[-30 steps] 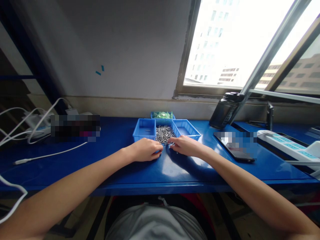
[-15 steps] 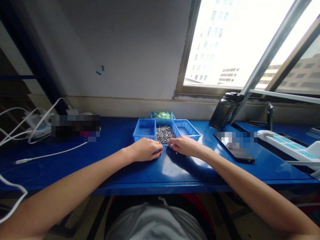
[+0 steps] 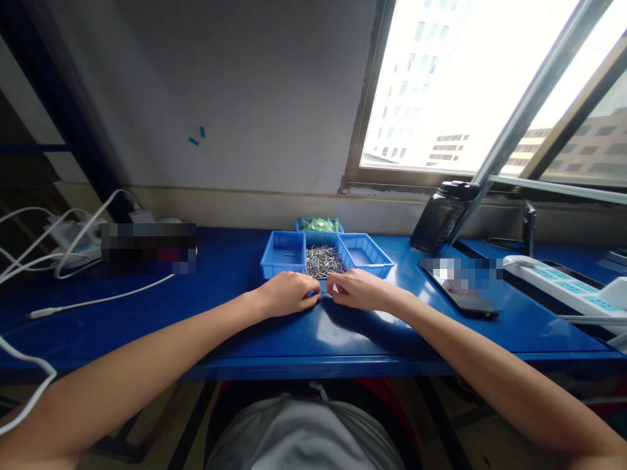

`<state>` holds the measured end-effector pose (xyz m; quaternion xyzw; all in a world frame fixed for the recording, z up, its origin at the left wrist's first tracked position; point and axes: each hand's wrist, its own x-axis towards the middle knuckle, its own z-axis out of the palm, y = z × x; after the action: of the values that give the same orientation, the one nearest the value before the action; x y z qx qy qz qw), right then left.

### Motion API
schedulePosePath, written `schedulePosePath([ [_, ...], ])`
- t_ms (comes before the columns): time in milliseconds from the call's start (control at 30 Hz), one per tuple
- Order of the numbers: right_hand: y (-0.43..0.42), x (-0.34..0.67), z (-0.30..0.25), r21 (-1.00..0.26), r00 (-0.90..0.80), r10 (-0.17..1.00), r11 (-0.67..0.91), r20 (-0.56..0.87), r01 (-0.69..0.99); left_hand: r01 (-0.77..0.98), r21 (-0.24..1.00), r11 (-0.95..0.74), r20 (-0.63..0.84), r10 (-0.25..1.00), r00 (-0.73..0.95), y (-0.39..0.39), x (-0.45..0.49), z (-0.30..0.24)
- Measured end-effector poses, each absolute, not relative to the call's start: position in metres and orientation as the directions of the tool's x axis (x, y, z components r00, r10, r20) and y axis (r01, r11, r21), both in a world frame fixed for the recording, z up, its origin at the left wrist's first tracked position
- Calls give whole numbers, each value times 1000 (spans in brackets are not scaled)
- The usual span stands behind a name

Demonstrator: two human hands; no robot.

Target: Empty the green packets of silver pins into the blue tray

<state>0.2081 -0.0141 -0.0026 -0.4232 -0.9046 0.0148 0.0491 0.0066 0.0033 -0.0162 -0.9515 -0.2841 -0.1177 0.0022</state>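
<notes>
My left hand [image 3: 290, 294] is closed in a pinch, palm down, just in front of the bins. Facing it, my right hand [image 3: 361, 289] pinches too, its fingertips almost meeting the left ones. Something thin and small shows between the fingertips, most of it hidden by them. Right behind the hands lies a heap of thin silver metal pieces [image 3: 324, 261] in a blue bin. To its left, a blue bin [image 3: 283, 267] has a single thin piece on its floor. A blue bin [image 3: 377, 269] stands to the right of the heap.
Behind the heap, a small blue bin holds green plastic packets [image 3: 318, 224]. On the right of the blue table [image 3: 235, 339] are a black bottle [image 3: 438, 219], a phone [image 3: 458, 290] and a power strip [image 3: 563, 284]. A white cable [image 3: 108, 300] lies on the left.
My hands have drawn closer together, fingertips now nearly touching. The thin silver piece seen at my right fingertips before is now mostly covered. The bins have not moved.
</notes>
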Motion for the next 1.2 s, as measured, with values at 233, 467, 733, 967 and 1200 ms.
schedulePosePath([
  [233, -16, 206, -3, -115, -647, 758, 652, 86, 749, 533, 99, -840, 241, 540, 807, 2, 7, -17],
  [467, -14, 210, 0, -111, -656, 744, 668, 124, 736, 558, 140, -818, 275, 574, 771, 1, 7, -14],
  [733, -11, 214, -1, -104, -695, 710, 705, 114, 702, 586, 171, -792, 318, 607, 728, 0, 8, -10],
  [967, -11, 213, -3, -158, -719, 683, 729, 124, 665, 570, 173, -803, 331, 593, 734, 0, 8, -10],
  [1200, -10, 211, -7, -221, -742, 655, 752, 145, 621, 465, 202, -862, 355, 507, 785, 4, 7, -15],
])
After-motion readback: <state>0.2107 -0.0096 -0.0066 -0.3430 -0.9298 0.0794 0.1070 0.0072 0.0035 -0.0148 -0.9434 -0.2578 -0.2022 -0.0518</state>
